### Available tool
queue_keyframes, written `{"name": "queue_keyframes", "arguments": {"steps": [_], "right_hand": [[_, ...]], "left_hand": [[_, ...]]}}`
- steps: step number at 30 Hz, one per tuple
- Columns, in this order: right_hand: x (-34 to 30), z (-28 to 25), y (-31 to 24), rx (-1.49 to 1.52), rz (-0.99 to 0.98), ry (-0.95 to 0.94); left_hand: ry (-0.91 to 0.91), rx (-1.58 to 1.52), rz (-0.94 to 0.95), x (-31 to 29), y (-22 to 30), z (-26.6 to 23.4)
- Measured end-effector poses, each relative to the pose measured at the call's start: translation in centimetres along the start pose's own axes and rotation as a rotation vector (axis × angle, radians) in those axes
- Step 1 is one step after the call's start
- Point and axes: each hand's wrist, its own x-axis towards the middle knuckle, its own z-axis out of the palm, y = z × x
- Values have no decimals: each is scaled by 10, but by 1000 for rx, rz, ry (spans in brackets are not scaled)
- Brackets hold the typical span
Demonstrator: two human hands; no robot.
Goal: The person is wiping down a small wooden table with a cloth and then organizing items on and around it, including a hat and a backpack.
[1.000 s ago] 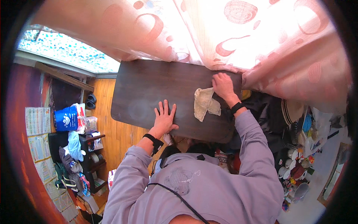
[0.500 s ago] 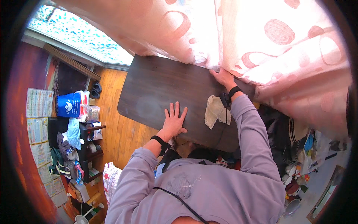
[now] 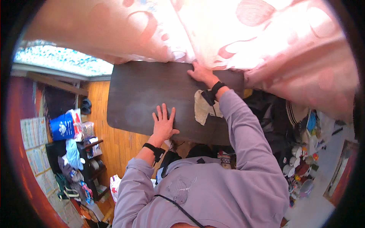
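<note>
My left hand [image 3: 163, 125] lies flat with fingers spread on the dark brown tabletop [image 3: 133, 91], near its front edge. At the table's far edge my right hand [image 3: 203, 75] is closed at the lower edge of a pale pink curtain [image 3: 224, 45] with a darker pattern of rounds; its fingertips are partly hidden. A crumpled cream cloth [image 3: 200, 108] rests on the tabletop below my right wrist. Black bands circle both wrists, and a black device on the right one hangs over the cloth.
A bright window [image 3: 64, 59] is at the far left. Along the left wall stands a dark shelf [image 3: 95, 167] with clothes and a blue bag [image 3: 62, 127]. Dark shoes [image 3: 86, 105] sit on the wooden floor [image 3: 114, 146]. Mixed items [image 3: 300, 163] are heaped at the right.
The view has shifted, so the table sits further left in it. My right hand stays by the curtain's lower edge, and my left hand remains flat on the table.
</note>
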Motion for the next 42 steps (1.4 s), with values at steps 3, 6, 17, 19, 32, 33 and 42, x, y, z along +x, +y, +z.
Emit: {"name": "queue_keyframes", "arguments": {"steps": [3,6,17,19,32,33,42], "right_hand": [[-45,-17,10,-75,-135,251],[-92,-36,41,56,89,381],[-147,-94,240,258,617,519],[-138,-95,226,258,607,349],[-61,-56,298,897,366,214],[-59,-53,291,902,359,202],[-50,-55,295,1342,380,193]], "left_hand": [[3,20,15,-5,-2,1],[-65,35,-42,-7,6,-8],[84,-268,329,119,59,-110],[51,-242,330,150,66,-120],[-98,-214,436,297,156,-147],[-177,-255,367,305,152,-145],[-203,-475,253,357,136,-106]]}}
